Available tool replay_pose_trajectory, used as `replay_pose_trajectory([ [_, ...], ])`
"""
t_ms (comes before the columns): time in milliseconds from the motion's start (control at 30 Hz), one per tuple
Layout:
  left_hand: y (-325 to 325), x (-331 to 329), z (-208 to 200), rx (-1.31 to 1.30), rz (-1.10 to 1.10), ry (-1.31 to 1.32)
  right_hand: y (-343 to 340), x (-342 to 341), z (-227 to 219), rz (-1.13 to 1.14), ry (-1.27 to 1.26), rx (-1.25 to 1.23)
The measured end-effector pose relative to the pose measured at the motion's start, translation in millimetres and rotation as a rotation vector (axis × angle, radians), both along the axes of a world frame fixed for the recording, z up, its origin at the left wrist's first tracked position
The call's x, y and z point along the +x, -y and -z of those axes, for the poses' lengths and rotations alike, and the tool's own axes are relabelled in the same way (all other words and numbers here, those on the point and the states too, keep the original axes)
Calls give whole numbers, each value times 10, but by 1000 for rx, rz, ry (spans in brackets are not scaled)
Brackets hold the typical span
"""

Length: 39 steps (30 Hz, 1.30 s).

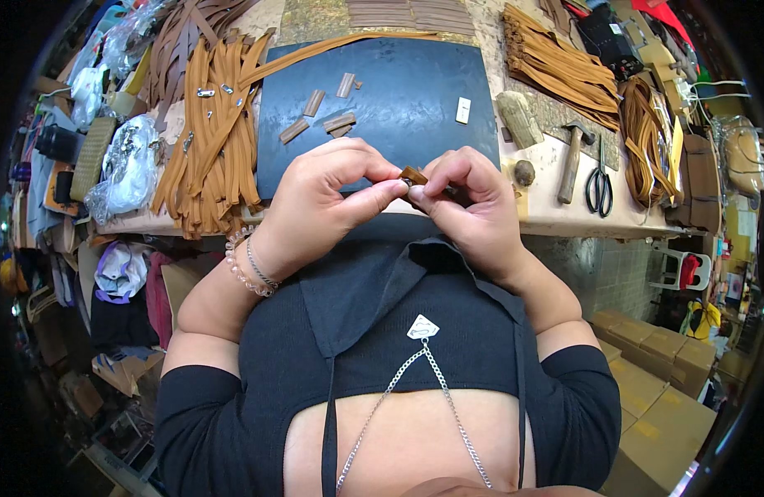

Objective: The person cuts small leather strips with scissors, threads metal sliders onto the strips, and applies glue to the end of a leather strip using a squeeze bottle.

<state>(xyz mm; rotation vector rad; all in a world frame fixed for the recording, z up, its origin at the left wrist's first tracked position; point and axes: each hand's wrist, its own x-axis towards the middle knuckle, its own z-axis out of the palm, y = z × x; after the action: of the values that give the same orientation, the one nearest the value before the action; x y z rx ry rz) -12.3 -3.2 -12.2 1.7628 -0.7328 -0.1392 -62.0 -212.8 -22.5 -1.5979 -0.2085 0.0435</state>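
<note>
Both my hands meet over the near edge of a black mat point(382, 91), pinching a small folded brown strip point(413, 176), apparently leather. My left hand point(328, 178) grips its left end between thumb and forefinger. From the other side, my right hand point(477, 199) holds it with bent fingers that partly cover it. Something small and shiny shows at the strip, too small to make out. Beyond my left hand, several short brown pieces point(313, 103) lie scattered on the mat. A small white rectangular piece point(463, 110) rests near the mat's right side.
Tan straps point(224, 124), some with metal fittings point(205, 93), are heaped left of the mat. A hammer point(574, 157) and black-handled scissors point(599, 189) lie to the right, below another strap bundle point(556, 62). Cardboard boxes point(660, 422) stand at lower right.
</note>
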Motion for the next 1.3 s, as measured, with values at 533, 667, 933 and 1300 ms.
replay_pose_trajectory([
  [533,-18,-45,-26,-42,-27,11,-28,15,11,-79,-76,212],
  [667,-49,-44,3,-88,11,-64,-36,15,-35,-111,18,216],
  [933,-36,-41,68,-422,181,-693,-2,10,-36,-136,37,234],
  [1300,-13,-49,137,-504,200,-827,16,18,-21,-139,103,183],
])
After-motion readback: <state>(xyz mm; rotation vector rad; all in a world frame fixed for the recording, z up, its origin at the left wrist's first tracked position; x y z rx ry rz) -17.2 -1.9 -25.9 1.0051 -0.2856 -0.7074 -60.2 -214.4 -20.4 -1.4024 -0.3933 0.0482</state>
